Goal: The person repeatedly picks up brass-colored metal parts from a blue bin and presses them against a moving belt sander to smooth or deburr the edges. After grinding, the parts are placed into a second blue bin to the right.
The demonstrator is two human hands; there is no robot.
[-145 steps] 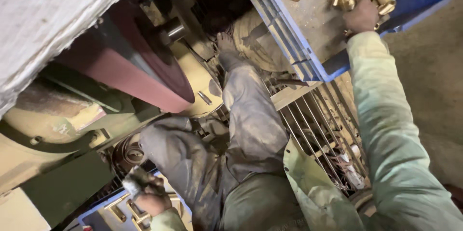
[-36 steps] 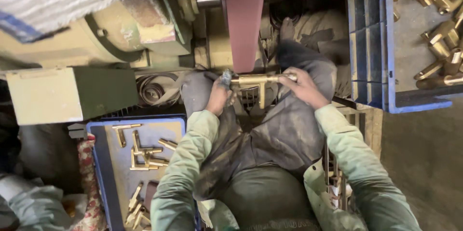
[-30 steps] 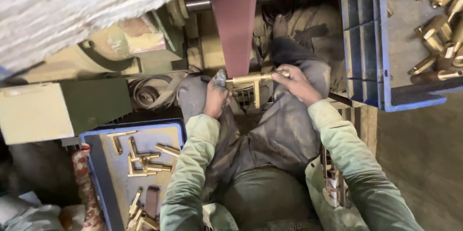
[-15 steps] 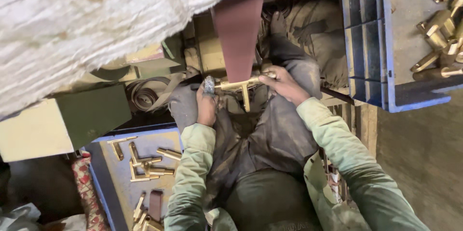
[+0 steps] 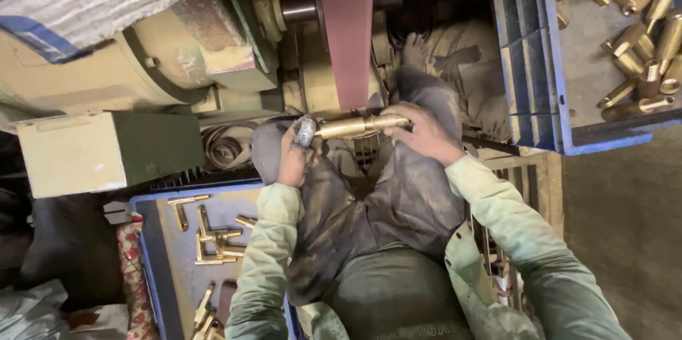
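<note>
**Currently: brass fitting held across the sanding belt**

Presently, both hands grip one brass fitting [image 5: 359, 126] crosswise at the lower end of the dark red abrasive belt [image 5: 346, 27]. The left hand [image 5: 295, 155] has its fingers clamped on the left end, where a grey wrapping or cloth covers the thumb area. The right hand [image 5: 424, 134] has its fingers closed around the right end. The fitting lies level, touching or just short of the belt; contact itself cannot be confirmed from this angle.

Judgement: the step in hand is grinding or polishing the fitting's surface. The next move likely calls for steady, even pressure and a slow roll of the piece, with fingertips kept off the belt.

Surroundings: a blue crate [image 5: 529, 63] of brass parts stands to the right, and a blue tray [image 5: 153, 269] with more brass pieces lies at lower left, beside the cream-coloured machine housing [image 5: 106, 84].
</note>
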